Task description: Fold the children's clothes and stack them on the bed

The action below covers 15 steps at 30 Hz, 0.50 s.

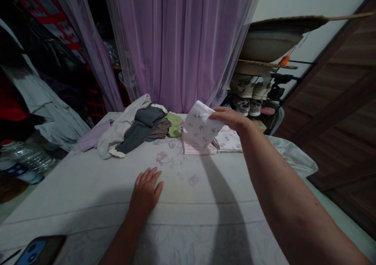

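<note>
My right hand (227,118) reaches far forward and grips a folded white cloth with a small print (200,128), holding it just above a folded pink striped cloth (197,149). Beside those lies another folded printed cloth (229,140). My left hand (146,190) rests flat on the pale bed sheet (88,194), fingers stretched out, holding nothing. A loose pile of clothes (138,129) in grey, white, brown and green lies at the far left of the bed.
A purple sheer curtain (176,41) hangs behind the bed. A shoe rack with shoes (252,94) stands at the right, by a dark wooden door (337,112). Plastic bottles (23,163) lie at the left. A phone (38,251) sits at the bottom left.
</note>
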Available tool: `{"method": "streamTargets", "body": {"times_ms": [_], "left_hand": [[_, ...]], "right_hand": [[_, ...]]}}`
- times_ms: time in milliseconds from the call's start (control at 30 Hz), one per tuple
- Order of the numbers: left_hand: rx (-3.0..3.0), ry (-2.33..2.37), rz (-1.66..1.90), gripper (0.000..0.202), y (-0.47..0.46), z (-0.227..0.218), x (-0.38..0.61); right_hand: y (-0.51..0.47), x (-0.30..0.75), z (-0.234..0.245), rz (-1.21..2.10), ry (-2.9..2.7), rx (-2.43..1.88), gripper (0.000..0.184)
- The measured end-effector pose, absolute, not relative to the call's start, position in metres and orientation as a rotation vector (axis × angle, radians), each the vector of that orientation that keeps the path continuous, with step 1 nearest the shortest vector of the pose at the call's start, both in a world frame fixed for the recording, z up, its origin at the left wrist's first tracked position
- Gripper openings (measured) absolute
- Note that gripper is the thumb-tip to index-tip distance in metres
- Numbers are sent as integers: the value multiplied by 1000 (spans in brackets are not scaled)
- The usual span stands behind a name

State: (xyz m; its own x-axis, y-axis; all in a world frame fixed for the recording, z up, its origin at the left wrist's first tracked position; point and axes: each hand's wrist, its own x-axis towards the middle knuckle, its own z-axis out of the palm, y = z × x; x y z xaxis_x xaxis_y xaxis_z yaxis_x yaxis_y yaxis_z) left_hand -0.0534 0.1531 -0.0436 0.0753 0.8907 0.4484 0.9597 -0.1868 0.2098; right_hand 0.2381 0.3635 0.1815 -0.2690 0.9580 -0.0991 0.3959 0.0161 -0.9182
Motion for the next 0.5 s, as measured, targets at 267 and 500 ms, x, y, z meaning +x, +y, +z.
{"method": "streamTargets", "body": {"times_ms": [267,500], "left_hand": [[-2197,-1905,-722,34,152,-47,-55],[-2206,-1879,-741,35,150,-52,-58]], "right_hand": [[416,228,155,1358,-2128,-1589,20],[444,213,135,1653,-1619,-1509,16]]}}
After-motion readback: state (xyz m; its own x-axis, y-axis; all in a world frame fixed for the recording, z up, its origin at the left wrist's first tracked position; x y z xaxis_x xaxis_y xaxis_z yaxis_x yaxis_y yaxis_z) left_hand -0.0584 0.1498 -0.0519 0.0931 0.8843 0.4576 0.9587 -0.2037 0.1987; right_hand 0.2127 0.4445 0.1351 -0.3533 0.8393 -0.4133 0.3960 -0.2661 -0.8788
